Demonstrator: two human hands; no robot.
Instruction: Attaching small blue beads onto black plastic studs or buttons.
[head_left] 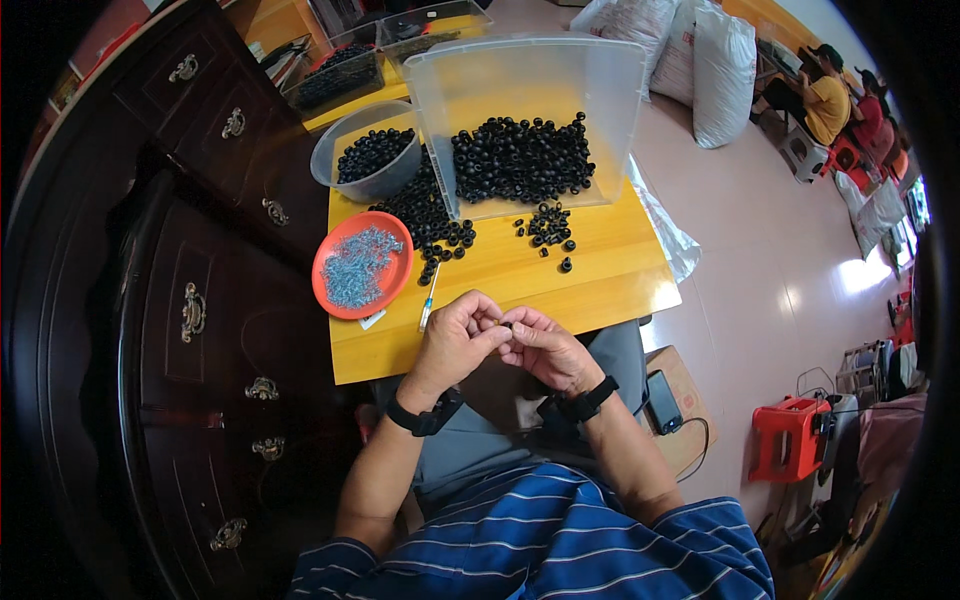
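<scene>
My left hand (462,336) and my right hand (545,347) meet just off the table's front edge. Their fingertips pinch together around a small black part (507,325), mostly hidden by the fingers. Close to my left hand a thin screwdriver (430,300) lies on the yellow table (620,265). A red plate (322,262) to its left carries a heap of small silvery screws (362,268). Loose small black round parts (550,230) are scattered beyond my hands, and more are piled inside a clear plastic bin (520,75) tipped on its side.
A translucent round tub (330,165) of black parts stands behind the plate, with clear boxes (335,80) farther back. Dark wooden drawers (215,200) flank the table's left. White sacks (724,80), a red stool (788,440) and seated people (827,105) are at the right.
</scene>
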